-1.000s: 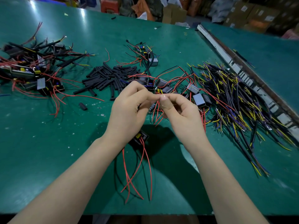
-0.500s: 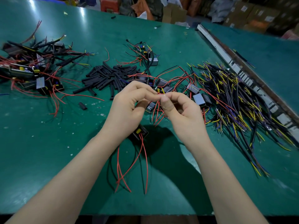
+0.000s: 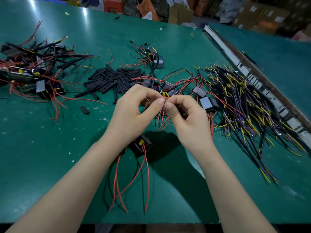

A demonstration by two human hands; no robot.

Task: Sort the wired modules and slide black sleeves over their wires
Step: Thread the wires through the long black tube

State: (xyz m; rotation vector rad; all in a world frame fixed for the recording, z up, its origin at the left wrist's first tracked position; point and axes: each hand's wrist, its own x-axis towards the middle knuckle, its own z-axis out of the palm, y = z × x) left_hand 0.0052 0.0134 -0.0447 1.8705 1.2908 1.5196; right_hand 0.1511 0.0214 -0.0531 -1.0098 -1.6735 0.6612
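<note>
Now both hands meet mid-bench: the left hand (image 3: 133, 115) and right hand (image 3: 186, 118) pinch thin red wires (image 3: 162, 115) between fingertips. A black module (image 3: 140, 144) lies under the left wrist. Black sleeves (image 3: 111, 79) lie piled toward the far edge, finished modules (image 3: 32, 71) at the left edge, cut wires (image 3: 244, 105) at the right edge. Cardboard boxes (image 3: 180, 13) crowd beyond the green bench (image 3: 50, 148).
</note>
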